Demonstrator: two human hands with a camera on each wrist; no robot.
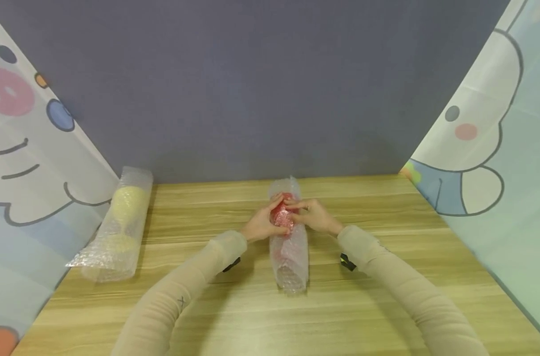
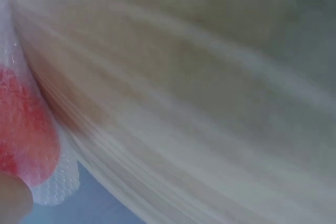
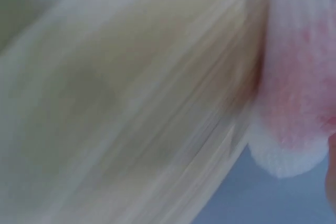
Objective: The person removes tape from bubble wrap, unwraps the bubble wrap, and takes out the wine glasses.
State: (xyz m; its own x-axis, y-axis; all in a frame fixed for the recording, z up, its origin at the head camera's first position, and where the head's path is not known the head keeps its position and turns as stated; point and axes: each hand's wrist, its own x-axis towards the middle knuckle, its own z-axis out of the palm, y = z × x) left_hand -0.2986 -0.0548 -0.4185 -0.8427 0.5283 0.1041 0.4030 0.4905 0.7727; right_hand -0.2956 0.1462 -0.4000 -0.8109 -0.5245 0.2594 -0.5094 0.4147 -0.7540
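I see the left hand (image 1: 262, 225) and right hand (image 1: 315, 216) gripping the red bundle (image 1: 290, 247); only my head view shows the yellow bundle (image 1: 126, 210) at left, wrist views mostly sleeve (image 2: 184, 103).

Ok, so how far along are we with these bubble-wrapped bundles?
The yellow bundle looks done: it lies wrapped at the left, though a flap of its wrap sticks out. In hand is the red bundle, with the left hand and right hand both on it. Remaining, probably: finishing its wrap and letting go; whether it is fastened I can't tell.
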